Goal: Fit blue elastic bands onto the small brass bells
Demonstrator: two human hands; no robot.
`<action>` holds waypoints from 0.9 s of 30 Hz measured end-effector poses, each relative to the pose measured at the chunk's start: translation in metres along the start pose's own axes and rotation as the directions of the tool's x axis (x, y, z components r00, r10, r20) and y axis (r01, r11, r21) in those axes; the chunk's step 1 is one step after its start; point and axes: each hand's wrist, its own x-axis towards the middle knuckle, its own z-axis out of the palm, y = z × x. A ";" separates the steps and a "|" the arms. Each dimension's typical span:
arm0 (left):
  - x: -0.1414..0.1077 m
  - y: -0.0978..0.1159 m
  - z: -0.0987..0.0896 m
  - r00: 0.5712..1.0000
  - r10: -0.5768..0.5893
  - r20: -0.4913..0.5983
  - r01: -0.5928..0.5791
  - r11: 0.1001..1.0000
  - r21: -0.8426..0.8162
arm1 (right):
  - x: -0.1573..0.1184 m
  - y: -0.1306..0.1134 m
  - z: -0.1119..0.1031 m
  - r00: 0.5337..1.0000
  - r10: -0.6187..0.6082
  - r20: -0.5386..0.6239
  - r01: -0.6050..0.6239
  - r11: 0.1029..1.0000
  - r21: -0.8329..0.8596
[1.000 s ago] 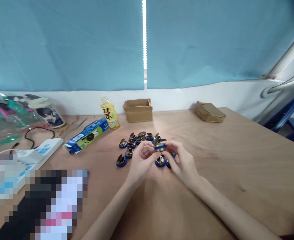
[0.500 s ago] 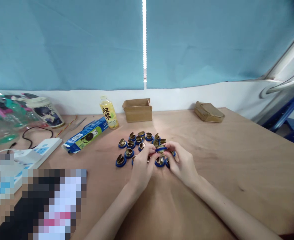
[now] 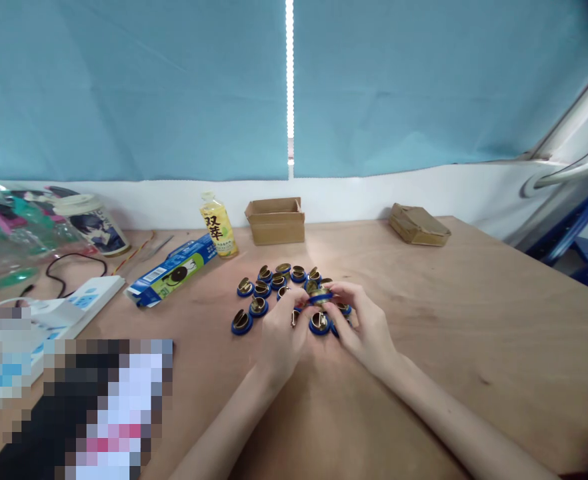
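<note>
Between the fingertips of both hands is a round piece (image 3: 320, 296) with a blue rim and gold-coloured metal, raised just above others like it. My left hand (image 3: 285, 333) pinches its left side with thumb and forefinger. On the right side, my right hand (image 3: 367, 327) grips it with thumb and fingers. Several similar blue-and-gold pieces lie on the wooden table around the hands, among them one at the front left (image 3: 242, 321) and one just below the held piece (image 3: 319, 323). Some are partly hidden behind my hands.
An open cardboard box (image 3: 277, 223) stands at the back, with a yellow bottle (image 3: 218, 227) and a blue-green carton (image 3: 174, 272) to its left. A flattened brown package (image 3: 418, 225) lies back right. Farther left are a cup (image 3: 97, 227) and a white power strip (image 3: 99, 293).
The held piece has tilted and shifted slightly left, with more of its gold side showing. The fingers of my right hand have moved a little around it.
</note>
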 end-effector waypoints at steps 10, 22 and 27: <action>-0.001 0.004 0.001 1.000 0.007 0.003 -0.007 0.999 0.033 | -0.003 0.007 0.002 0.998 0.058 0.011 -0.057 0.998 -0.024; -0.001 -0.001 0.000 0.998 0.055 -0.023 -0.054 0.998 0.023 | -0.001 0.000 -0.002 0.999 0.008 0.048 -0.003 0.995 -0.096; -0.001 0.002 0.000 0.989 0.138 -0.053 -0.134 0.988 0.072 | 0.000 -0.001 -0.004 0.997 0.001 0.076 0.004 0.997 -0.072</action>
